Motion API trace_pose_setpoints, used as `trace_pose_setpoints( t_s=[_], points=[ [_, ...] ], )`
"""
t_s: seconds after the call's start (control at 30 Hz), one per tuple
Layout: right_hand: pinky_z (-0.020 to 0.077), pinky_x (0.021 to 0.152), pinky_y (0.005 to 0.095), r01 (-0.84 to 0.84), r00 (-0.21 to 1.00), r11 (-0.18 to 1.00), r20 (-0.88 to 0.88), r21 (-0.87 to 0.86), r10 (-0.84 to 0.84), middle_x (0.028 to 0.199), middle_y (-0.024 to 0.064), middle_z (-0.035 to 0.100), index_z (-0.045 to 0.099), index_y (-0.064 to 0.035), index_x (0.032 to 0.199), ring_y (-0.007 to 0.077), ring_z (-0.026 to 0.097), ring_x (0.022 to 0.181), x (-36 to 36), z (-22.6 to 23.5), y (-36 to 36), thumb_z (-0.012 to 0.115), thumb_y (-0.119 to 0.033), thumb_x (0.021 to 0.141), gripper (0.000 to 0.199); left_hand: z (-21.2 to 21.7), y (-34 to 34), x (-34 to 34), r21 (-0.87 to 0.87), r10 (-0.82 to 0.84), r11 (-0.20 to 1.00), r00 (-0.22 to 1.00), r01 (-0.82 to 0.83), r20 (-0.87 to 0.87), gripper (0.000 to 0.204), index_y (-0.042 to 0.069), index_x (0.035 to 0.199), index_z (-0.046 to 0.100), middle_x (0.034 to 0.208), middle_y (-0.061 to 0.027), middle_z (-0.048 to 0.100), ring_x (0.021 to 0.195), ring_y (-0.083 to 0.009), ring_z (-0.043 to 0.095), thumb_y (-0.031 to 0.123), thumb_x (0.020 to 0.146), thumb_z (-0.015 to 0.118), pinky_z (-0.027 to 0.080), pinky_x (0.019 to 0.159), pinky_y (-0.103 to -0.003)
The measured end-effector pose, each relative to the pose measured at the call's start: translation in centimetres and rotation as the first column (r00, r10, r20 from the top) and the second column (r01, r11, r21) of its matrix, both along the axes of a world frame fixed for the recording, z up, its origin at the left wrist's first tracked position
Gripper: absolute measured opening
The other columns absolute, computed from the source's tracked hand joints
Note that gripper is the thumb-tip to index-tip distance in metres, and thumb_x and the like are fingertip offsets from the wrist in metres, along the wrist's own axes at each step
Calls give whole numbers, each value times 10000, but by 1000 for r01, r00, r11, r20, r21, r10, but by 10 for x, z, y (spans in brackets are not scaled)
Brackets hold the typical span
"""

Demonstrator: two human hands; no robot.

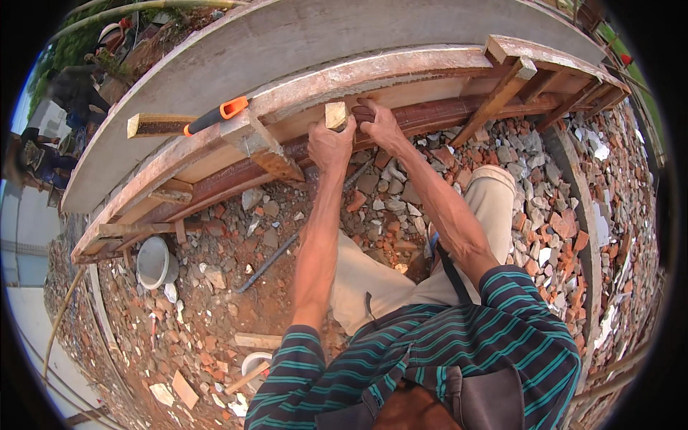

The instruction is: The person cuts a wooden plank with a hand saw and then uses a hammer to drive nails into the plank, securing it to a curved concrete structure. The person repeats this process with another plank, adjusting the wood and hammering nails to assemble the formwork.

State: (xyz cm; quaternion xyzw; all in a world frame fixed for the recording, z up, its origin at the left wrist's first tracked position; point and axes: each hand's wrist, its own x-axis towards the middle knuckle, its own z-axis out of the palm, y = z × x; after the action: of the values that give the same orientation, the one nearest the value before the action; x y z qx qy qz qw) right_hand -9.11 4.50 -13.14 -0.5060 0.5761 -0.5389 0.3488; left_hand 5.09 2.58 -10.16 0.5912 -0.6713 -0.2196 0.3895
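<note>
My left hand (332, 147) is wrapped round a short block of wood (335, 116), whose pale cut end points up at me. Close beside it, my right hand (382, 127) is at the wooden formwork panel (423, 93), its fingers bent together. Whatever those fingers may hold is hidden. Along the panel's foot runs a reddish-brown timber (430, 117). To the left, a tool with a black and orange handle (216, 116) lies on the formwork's top edge, near a projecting wooden piece (162, 125).
Diagonal wooden braces (494, 102) prop the formwork at right. Broken brick and stone rubble (530, 215) covers the ground. A grey bucket (156, 263) stands at left, and a dark rod (269, 264) lies near my legs. Behind the formwork rises a grey concrete wall (287, 50). People (54, 154) are at far left.
</note>
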Motion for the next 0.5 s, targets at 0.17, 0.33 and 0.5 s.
trace_pose_setpoints(
  t_s=[0.17, 0.33, 0.5],
  points=[
    [537, 959, 483, -22, 360, 991, 923, -134, 133, 1286, 354, 472, 379, 122, 1311, 454, 575, 1141, -6, 51, 0, 621, -266, 927, 596, -6, 1, -8, -68, 55, 996, 997, -59, -51, 467, 11, 943, 713, 902, -236, 609, 829, -447, 650, 426, 733, 749, 509, 719, -533],
    [641, 755, 415, 151, 563, 981, 826, -120, 14, 1133, 355, 584, 434, 138, 1252, 427, 669, 966, -5, 57, -16, 624, -426, 953, 666, 8, 6, -13, -39, 66, 997, 997, -68, -45, 434, 2, 914, 707, 899, -232, 602, 827, -446, 648, 396, 738, 746, 508, 714, -527],
    [651, 689, 397, 194, 591, 974, 806, -118, -20, 1021, 324, 641, 499, 171, 1121, 393, 706, 858, -5, 55, -15, 619, -427, 957, 632, 4, 4, -15, -34, 43, 998, 993, -47, -108, 409, -7, 878, 700, 868, -233, 600, 813, -444, 651, 368, 728, 766, 509, 701, -515]
  ],
)
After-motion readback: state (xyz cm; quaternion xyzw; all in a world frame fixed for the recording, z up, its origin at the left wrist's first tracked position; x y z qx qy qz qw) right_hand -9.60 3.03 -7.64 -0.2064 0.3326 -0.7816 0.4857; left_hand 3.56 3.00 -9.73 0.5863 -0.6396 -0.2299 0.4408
